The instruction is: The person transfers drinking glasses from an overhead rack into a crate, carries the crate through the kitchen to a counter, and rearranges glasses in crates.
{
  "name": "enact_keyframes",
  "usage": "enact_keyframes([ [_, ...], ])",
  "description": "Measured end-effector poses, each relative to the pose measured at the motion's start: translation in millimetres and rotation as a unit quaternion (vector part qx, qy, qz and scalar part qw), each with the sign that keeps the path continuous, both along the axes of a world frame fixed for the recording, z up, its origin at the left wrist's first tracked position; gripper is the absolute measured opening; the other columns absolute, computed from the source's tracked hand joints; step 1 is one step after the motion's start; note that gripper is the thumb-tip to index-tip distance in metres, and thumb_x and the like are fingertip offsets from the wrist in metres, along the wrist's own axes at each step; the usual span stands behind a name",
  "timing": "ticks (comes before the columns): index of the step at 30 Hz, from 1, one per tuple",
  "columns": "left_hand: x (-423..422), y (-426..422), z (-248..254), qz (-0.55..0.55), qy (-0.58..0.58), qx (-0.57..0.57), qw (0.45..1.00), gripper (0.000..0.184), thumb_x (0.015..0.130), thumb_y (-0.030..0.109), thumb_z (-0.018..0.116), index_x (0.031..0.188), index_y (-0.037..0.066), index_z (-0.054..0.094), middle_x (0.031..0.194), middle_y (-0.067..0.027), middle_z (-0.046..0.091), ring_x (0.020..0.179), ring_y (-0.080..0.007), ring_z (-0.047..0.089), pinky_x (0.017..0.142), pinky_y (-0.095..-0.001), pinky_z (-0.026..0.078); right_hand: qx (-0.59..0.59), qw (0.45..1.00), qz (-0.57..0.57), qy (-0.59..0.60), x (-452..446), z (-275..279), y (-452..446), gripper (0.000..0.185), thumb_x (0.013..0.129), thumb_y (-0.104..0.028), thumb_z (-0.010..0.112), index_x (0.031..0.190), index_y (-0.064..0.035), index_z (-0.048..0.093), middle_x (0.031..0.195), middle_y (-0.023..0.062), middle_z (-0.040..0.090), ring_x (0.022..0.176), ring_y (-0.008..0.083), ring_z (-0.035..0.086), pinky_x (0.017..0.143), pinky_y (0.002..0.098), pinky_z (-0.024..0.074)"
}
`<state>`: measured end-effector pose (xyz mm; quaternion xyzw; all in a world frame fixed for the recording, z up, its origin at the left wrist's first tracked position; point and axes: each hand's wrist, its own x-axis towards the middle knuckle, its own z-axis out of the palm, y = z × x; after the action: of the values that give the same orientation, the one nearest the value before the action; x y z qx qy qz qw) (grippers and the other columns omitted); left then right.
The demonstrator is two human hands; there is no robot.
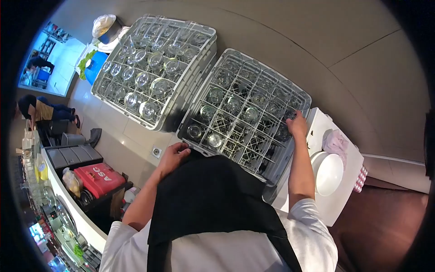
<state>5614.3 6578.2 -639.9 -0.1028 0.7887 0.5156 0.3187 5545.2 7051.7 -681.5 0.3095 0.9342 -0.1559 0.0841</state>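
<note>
Mid-frame, my left hand (174,156) curls at the glass rack's (200,97) lower-left corner, probably steadying it, while my right hand (297,123) reaches a drinking glass (290,115) centre-right; I can't tell whether either grips.

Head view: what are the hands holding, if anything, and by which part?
Right hand: fingers at the top of a glass, grip unclear. Left hand: by the rack's near corner, hold also unclear.

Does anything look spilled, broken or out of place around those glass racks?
Nothing looks clearly spilled or broken. Only a crumpled pink cloth stands out, bunched untidily beside the white bowls near the partly filled rack of glasses.
</note>
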Motion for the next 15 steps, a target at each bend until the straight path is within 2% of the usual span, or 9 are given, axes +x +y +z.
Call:
enact_keyframes([
  [2, -1.4, -1.5, -17.6, 0.006, -0.001, 0.023, 1.000, 0.031, 0.087, 0.022, 0.062, 0.108, -0.001, 0.061, 0.096, -0.0093, 0.066, 0.087, -0.0143, 0.058, 0.079, -0.0295, 0.045, 0.002, 1.000, 0.007, 0.013, 7.5, 9.0, 3.9, 0.054, 0.072, -0.024, 0.064, 0.123, -0.0108, 0.048, 0.116, 0.0271, 0.052, 0.103, 0.0421, 0.056, 0.088, 0.0461, 0.0461],
  [5, -13.5, 6.9, -10.7, -0.052, -0.002, 0.014, 0.999, 0.031, 0.087, 0.022, 0.062, 0.108, -0.001, 0.061, 0.096, -0.0090, 0.066, 0.088, -0.0145, 0.058, 0.080, -0.0292, 0.045, 0.022, 0.998, -0.026, 0.052, 21.2, 43.5, -4.7, 0.053, 0.072, -0.024, 0.064, 0.121, -0.0102, 0.048, 0.110, 0.0266, 0.054, 0.098, 0.0421, 0.057, 0.085, 0.0461, 0.0466],
  [9, -24.5, 11.6, -10.4, -0.067, 0.010, 0.025, 0.997, 0.031, 0.087, 0.022, 0.062, 0.108, 0.000, 0.060, 0.095, -0.0082, 0.065, 0.087, -0.0136, 0.058, 0.080, -0.0291, 0.045, 0.043, 0.992, -0.033, 0.113, 49.3, 93.4, -15.4, 0.052, 0.072, -0.023, 0.064, 0.120, -0.0095, 0.049, 0.107, 0.0255, 0.054, 0.094, 0.0414, 0.057, 0.083, 0.0451, 0.0465],
  [12, -31.2, 10.5, -8.0, -0.066, 0.019, 0.027, 0.997, 0.030, 0.087, 0.021, 0.063, 0.109, 0.000, 0.059, 0.093, -0.0075, 0.065, 0.086, -0.0128, 0.057, 0.079, -0.0287, 0.046, 0.053, 0.985, -0.033, 0.159, 75.5, 134.8, -28.9, 0.050, 0.073, -0.020, 0.066, 0.119, -0.0084, 0.051, 0.108, 0.0233, 0.055, 0.096, 0.0394, 0.057, 0.084, 0.0441, 0.0456],
  [15, -33.7, 6.0, -12.0, -0.054, 0.028, 0.059, 0.996, 0.030, 0.086, 0.020, 0.063, 0.108, 0.001, 0.059, 0.093, -0.0070, 0.065, 0.086, -0.0122, 0.057, 0.078, -0.0281, 0.046, -0.004, 0.976, -0.021, 0.217, 93.6, 160.8, -51.9, 0.048, 0.073, -0.015, 0.067, 0.118, -0.0066, 0.051, 0.106, 0.0186, 0.057, 0.095, 0.0327, 0.058, 0.085, 0.0392, 0.0451],
])
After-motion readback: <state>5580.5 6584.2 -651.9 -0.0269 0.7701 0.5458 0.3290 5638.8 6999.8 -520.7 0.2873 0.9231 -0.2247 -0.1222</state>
